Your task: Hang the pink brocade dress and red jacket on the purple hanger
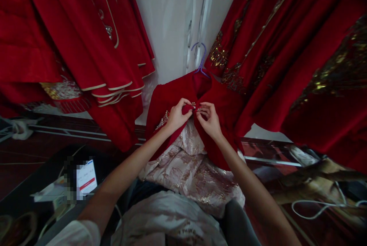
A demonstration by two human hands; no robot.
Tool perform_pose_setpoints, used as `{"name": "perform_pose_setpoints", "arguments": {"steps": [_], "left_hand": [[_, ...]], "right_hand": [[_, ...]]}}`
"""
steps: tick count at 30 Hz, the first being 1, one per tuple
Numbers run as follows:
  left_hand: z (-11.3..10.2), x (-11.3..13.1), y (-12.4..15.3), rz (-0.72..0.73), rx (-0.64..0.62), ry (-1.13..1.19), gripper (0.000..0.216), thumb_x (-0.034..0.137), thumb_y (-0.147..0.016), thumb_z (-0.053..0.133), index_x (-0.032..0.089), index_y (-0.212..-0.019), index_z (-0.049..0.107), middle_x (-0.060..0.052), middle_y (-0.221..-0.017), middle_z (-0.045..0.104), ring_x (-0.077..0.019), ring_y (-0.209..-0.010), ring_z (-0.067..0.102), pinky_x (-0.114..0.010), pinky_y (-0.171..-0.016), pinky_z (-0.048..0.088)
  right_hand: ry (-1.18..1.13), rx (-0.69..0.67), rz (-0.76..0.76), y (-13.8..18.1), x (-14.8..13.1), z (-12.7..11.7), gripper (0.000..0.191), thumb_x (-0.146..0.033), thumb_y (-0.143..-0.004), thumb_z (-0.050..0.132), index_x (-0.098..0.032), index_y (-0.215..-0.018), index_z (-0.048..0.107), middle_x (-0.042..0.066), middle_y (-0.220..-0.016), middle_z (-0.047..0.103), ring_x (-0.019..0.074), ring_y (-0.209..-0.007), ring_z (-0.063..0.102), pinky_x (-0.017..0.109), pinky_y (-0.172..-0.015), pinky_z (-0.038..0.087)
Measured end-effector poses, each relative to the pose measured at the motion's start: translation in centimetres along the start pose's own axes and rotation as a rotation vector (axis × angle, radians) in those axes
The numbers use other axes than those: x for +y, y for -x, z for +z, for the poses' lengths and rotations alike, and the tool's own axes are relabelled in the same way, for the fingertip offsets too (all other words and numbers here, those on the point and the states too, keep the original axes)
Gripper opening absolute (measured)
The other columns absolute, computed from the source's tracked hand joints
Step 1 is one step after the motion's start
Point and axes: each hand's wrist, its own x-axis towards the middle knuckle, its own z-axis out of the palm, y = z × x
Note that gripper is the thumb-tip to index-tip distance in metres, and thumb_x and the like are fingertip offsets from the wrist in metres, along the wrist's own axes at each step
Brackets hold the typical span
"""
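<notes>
A red jacket (172, 93) hangs in front of me on a purple hanger (202, 60). My left hand (180, 115) pinches the jacket's front edge beside a small jeweled fastener (194, 105). On the opposite edge, my right hand (210, 120) has its fingers curled and pressed together on the red cloth at the other side of the fastener. The two hands almost meet at the middle of the front. Beaded trim (163, 119) decorates the jacket left of my left hand. A pale pink and gold brocade cloth (195, 173) spreads below the jacket, over my lap.
Red garments with pale piping (114, 66) hang at the left. More red garments with gold embroidery (269, 62) hang at the right. A lit phone (86, 179) stands on a dark surface (17, 200) at lower left. A white cable (312, 202) loops at lower right.
</notes>
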Motion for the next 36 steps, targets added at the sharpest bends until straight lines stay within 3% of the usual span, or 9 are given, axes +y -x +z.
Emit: {"name": "perform_pose_setpoints", "arguments": {"steps": [7, 14, 18, 26, 36], "left_hand": [[-0.8, 0.7, -0.6, 0.031, -0.153, -0.207, 0.017, 0.018, -0.079, 0.055, 0.021, -0.096, 0.053, -0.002, -0.096, 0.066, -0.0165, -0.087, 0.064, -0.028, -0.08, 0.047], [-1.1, 0.7, -2.0, 0.162, -0.323, -0.333, 0.016, 0.026, -0.079, 0.057, 0.02, -0.094, 0.053, -0.002, -0.084, 0.064, -0.0172, -0.074, 0.061, -0.026, -0.066, 0.044], [-1.1, 0.8, -2.1, 0.165, -0.293, -0.305, 0.015, 0.035, -0.085, 0.053, 0.02, -0.089, 0.055, 0.0, -0.077, 0.062, -0.0145, -0.069, 0.059, -0.024, -0.064, 0.042], [-0.5, 0.6, -2.1, 0.144, -0.267, -0.273, 0.014, 0.032, -0.084, 0.053, 0.018, -0.081, 0.055, 0.001, -0.069, 0.06, -0.0123, -0.062, 0.057, -0.023, -0.06, 0.039], [-1.4, 2.3, -2.3, 0.142, -0.305, -0.287, 0.013, 0.03, -0.082, 0.055, 0.018, -0.078, 0.057, 0.0, -0.067, 0.063, -0.013, -0.061, 0.059, -0.023, -0.061, 0.041]], "right_hand": [[0.06, 0.039, 0.034, -0.1, -0.2, 0.0, 0.025, -0.037, -0.087, 0.057, -0.023, -0.107, 0.056, 0.006, -0.106, 0.061, 0.0164, -0.097, 0.062, 0.033, -0.088, 0.054], [0.098, 0.056, -0.015, -0.8, -0.7, -0.6, 0.024, -0.035, -0.087, 0.059, -0.022, -0.106, 0.064, 0.006, -0.104, 0.062, 0.0164, -0.093, 0.064, 0.031, -0.083, 0.057], [0.071, 0.075, -0.005, -1.1, -0.8, -0.7, 0.024, -0.035, -0.085, 0.061, -0.021, -0.104, 0.068, 0.006, -0.102, 0.065, 0.016, -0.087, 0.066, 0.032, -0.081, 0.058], [0.056, 0.05, 0.025, -0.9, -1.3, -1.0, 0.031, -0.038, -0.084, 0.063, -0.024, -0.11, 0.07, 0.006, -0.109, 0.066, 0.017, -0.092, 0.067, 0.034, -0.087, 0.058], [-0.01, -0.023, 0.066, -1.1, -1.7, -1.7, 0.033, -0.039, -0.08, 0.067, -0.025, -0.11, 0.071, 0.005, -0.111, 0.066, 0.0185, -0.098, 0.067, 0.035, -0.09, 0.058]]}}
